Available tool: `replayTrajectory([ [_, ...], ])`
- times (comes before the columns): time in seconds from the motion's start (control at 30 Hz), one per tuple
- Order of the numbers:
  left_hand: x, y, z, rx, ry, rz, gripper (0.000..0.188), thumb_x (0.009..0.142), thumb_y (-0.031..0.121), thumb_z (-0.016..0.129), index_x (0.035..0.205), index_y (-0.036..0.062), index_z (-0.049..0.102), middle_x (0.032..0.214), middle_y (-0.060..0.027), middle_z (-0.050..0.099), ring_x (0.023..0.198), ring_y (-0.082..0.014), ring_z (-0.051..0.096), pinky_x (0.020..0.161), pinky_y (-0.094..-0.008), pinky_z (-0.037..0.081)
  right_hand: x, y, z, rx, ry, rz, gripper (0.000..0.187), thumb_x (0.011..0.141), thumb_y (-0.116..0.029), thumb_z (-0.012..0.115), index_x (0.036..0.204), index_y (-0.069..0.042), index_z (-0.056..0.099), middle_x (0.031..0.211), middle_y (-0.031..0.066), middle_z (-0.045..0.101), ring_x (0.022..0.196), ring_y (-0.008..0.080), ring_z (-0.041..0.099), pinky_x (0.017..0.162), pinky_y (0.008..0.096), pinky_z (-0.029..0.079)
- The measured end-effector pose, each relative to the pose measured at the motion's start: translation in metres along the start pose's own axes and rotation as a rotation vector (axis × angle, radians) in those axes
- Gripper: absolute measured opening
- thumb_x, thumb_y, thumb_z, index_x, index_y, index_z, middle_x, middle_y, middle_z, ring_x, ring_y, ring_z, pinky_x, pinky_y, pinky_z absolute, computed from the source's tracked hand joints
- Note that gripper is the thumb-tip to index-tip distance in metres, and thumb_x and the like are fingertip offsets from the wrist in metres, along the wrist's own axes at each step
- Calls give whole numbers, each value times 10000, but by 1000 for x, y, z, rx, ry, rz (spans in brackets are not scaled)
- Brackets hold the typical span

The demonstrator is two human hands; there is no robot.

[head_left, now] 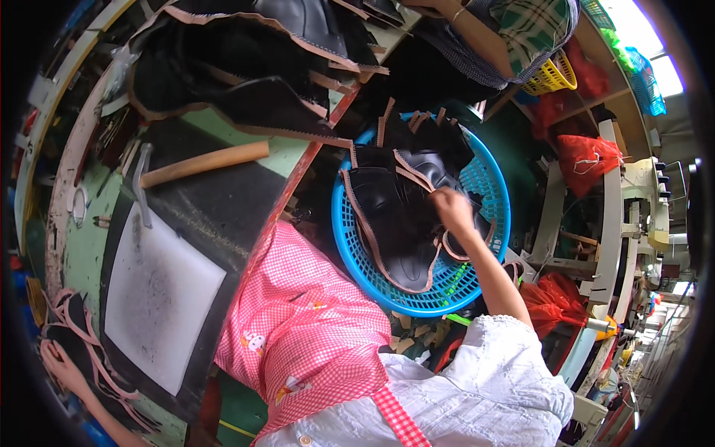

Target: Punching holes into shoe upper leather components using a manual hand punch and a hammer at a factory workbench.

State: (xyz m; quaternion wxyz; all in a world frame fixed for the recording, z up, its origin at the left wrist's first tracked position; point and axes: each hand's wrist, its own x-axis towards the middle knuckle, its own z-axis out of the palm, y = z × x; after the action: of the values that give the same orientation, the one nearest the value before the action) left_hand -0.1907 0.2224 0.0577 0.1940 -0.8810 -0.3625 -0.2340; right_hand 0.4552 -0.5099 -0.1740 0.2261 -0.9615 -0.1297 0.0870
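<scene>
My right hand point(453, 210) reaches into a blue plastic basket point(497, 179) on my right. Its fingers pinch the brown edge of a black leather shoe upper point(426, 165). Beside it in the basket lies another black upper point(395, 238) with a zigzag-cut brown edge. At the far left, my left hand point(63, 365) rests on black pieces with pink edges point(93, 357) on the table. Its fingers look spread, though the dark rim of the picture hides part of them.
A hammer point(205, 162) with a wooden handle lies on the table's black mat, above a smudged white sheet point(160, 305). More black uppers point(223, 74) are piled at the table's far end. Another person's arm point(477, 33) shows at the top. Red bags point(588, 160) hang on the right.
</scene>
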Motion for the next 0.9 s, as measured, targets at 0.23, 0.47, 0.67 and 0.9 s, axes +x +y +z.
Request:
replayTrajectory([
  [0.23, 56, 131, 10, -231, -131, 54, 308, 1009, 120, 546, 1245, -72, 494, 1260, -176, 544, 1154, -302, 543, 1016, -335, 398, 64, 154, 13, -54, -141, 364, 821, 846, -650, 604, 1360, -17, 510, 1284, 266, 602, 1233, 391, 559, 1038, 421, 431],
  [0.47, 72, 223, -3, -363, -103, 185, 93, 978, 11, 501, 1051, -43, 479, 1064, -131, 491, 920, -271, 492, 862, -278, 392, 74, 88, -60, -107, -675, 335, 818, 707, -646, 734, 1214, -9, 662, 1244, 189, 649, 1164, 296, 616, 1004, 371, 457],
  [0.67, 83, 260, 17, -429, -234, 215, 63, 961, 1, 520, 990, -14, 466, 1006, -113, 468, 850, -230, 470, 802, -278, 399, 19, 46, -116, 72, -406, -20, 511, 847, -316, 779, 1192, 22, 611, 993, 72, 688, 849, 142, 606, 759, 309, 496],
  [0.9, 94, 306, 14, -571, -281, 256, 76, 937, -39, 496, 929, -6, 428, 984, -95, 440, 799, -201, 472, 771, -292, 444, -27, -116, -153, 570, -593, -231, 463, 852, -163, 786, 1212, 37, 575, 1061, 77, 671, 972, 104, 596, 865, 290, 513],
])
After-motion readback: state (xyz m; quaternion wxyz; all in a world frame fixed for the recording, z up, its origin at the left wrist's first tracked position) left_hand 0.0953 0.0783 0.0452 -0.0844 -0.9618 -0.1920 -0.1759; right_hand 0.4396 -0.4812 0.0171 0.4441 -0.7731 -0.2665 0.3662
